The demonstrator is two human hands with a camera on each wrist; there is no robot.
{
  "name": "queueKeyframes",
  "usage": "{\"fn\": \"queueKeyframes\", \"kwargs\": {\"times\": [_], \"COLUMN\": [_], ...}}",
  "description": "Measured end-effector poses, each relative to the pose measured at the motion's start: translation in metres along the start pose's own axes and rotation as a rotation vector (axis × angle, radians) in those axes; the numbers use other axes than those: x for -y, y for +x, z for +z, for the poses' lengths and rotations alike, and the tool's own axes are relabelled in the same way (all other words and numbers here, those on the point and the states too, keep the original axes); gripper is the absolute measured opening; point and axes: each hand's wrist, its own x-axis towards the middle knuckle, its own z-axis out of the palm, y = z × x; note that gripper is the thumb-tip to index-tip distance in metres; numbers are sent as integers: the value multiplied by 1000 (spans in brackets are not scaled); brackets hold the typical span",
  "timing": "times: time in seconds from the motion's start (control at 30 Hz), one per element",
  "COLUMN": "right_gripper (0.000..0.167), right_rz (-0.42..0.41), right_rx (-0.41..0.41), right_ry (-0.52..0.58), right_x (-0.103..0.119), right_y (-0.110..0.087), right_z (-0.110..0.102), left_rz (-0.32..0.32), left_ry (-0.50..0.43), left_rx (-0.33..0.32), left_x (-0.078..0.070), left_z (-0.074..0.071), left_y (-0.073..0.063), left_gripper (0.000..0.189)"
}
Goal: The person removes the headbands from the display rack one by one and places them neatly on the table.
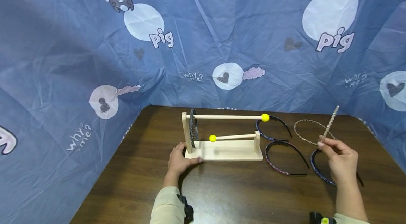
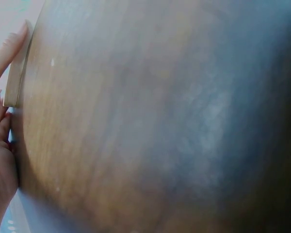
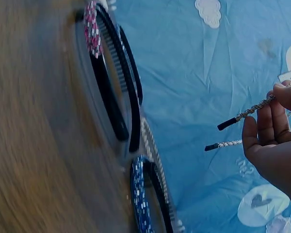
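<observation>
A pale wooden stand (image 1: 226, 151) has an upper rod (image 1: 228, 117) and a shorter lower rod (image 1: 234, 136), each tipped with a yellow ball. Near the upper rod's left end hangs a dark glittery headband (image 1: 192, 128). My left hand (image 1: 178, 162) grips the base's left end, thumb along its front edge; in the left wrist view the hand (image 2: 1, 170) shows only at the edge. Over the table's right side, my right hand (image 1: 344, 160) pinches a thin, sparkly braided headband (image 1: 331, 121) between thumb and fingers. Its black-tipped ends (image 3: 228, 124) point away from the palm.
On the brown table (image 1: 139, 181) right of the stand lie a blue headband (image 1: 264, 133), a pink glittery headband (image 1: 272, 164), another blue headband (image 1: 318, 173) partly behind my right hand, and a thin gold headband (image 1: 298, 130). A blue printed cloth (image 1: 196, 33) hangs behind.
</observation>
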Motion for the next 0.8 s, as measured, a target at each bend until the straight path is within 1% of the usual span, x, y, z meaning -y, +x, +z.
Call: {"fn": "queueKeyframes", "kwargs": {"times": [0.07, 0.13, 0.17, 0.3, 0.37, 0.4, 0.5, 0.57, 0.63, 0.7, 0.73, 0.77, 0.8], "right_gripper": [24, 25, 26, 29, 29, 28, 24, 22, 22, 23, 24, 25, 26], "right_rz": [-4, 3, 10, 51, 55, 51, 61, 106, 151, 188, 197, 200, 201], "right_rx": [-17, -52, -64, -122, -133, -133, -125, -134, -123, -106, -92, -72, -55], "right_ry": [-31, -94, -108, -141, -146, -160, -275, -373, -436, -461, -484, -470, -480], "right_x": [2, 0, 0, 3, 4, 7, 21, 35, 46, 47, 44, 40, 37], "right_y": [0, 1, 1, 2, 2, 2, 1, -1, -3, -2, -2, -1, 0], "right_z": [-6, -14, -18, -31, -36, -38, -40, -36, -37, -43, -49, -57, -64], "left_rz": [11, 6, -1, -31, -44, -44, -39, -40, -37, -44, -46, -47, -50], "left_ry": [0, -1, 2, 21, 36, 43, 41, 34, 27, 24, 24, 24, 23], "left_rx": [-6, -2, 5, 36, 47, 51, 53, 55, 54, 56, 57, 58, 59], "left_x": [-2, -2, -2, 0, 0, 1, -1, -2, -3, -4, -4, -4, -4], "left_z": [0, -1, 0, 1, 1, 1, 0, -1, -2, -2, -2, -2, -1], "left_y": [0, 0, 0, 3, 4, 4, 4, 3, 3, 3, 2, 2, 2], "left_gripper": [82, 82, 82, 80, 79, 79, 78, 77, 77, 77, 77, 77, 78]}}
